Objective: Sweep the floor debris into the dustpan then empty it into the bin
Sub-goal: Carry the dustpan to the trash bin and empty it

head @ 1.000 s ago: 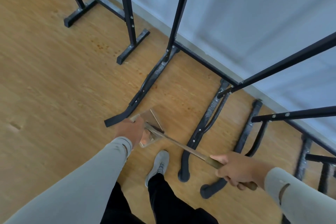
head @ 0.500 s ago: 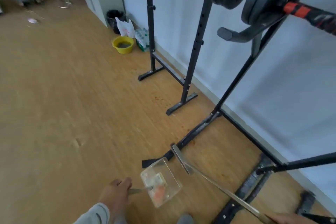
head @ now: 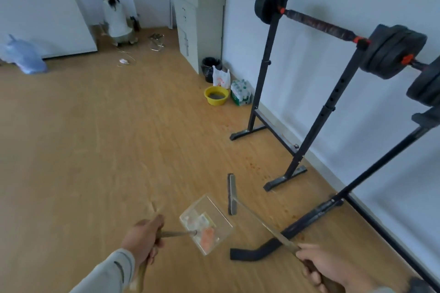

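Clear boxy dustpan (head: 206,223), wooden handle.

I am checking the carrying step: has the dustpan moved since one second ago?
Yes. The dustpan, held by the left hand, was beside the black rack foot; now it is past the foot's tip, toward the open floor.

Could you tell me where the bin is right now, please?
The black bin stands far ahead against the right-hand wall, between the grey cabinet and the white bag.

left hand (head: 142,236) grips dustpan (head: 206,223) handle | debris (head: 206,236) inside | right hand (head: 326,266) grips broom (head: 232,194)
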A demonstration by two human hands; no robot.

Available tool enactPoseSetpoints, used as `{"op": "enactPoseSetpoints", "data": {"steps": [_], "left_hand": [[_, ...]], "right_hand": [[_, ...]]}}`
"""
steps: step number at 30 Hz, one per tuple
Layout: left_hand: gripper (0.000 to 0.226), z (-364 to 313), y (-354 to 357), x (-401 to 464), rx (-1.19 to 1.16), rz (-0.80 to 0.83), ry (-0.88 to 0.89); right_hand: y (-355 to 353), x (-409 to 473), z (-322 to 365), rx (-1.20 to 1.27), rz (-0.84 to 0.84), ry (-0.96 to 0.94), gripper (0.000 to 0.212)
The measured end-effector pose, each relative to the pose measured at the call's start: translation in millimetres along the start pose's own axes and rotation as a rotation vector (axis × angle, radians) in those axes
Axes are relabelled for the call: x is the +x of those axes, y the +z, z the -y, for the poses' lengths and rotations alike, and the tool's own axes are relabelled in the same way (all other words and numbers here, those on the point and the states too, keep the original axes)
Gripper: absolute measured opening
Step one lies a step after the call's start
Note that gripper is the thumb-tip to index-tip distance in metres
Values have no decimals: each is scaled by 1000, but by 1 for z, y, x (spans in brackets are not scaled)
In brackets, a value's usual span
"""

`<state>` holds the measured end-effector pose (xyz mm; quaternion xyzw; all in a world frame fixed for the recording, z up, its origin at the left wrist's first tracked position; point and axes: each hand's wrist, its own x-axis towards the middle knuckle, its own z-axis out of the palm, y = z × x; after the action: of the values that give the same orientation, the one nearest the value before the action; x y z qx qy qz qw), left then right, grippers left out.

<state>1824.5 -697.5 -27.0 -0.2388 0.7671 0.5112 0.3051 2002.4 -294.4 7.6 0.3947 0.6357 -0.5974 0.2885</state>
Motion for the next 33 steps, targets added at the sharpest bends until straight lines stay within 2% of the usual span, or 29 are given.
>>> {"op": "enactPoseSetpoints", "data": {"steps": [1,2,5,10,12,16,23,27,33], "left_hand": [[32,-5,-14,5,-29,-9,4],[31,-9,-27,9,-62,-19,13],[30,-22,-58,22,-163,-47,65],[32,-47,-89,56,-250,-105,116],[30,-59,-96,71,-289,-130,135],[35,-96,-110,111,-341,-169,137],[39,-210,-130,215,-388,-241,114],[39,-282,-145,261,-389,-247,78],[34,-361,-164,325,-493,-257,100]], "right_hand": [[39,8,23,-15,12,73,40],[50,8,39,-73,58,28,41],[95,30,73,5,-85,75,45],[128,65,113,51,-77,21,53],[131,84,133,16,-43,29,51],[139,119,191,-30,8,30,24],[140,221,326,-62,59,92,11],[142,268,392,5,122,102,23],[145,314,486,26,85,28,25]]}}
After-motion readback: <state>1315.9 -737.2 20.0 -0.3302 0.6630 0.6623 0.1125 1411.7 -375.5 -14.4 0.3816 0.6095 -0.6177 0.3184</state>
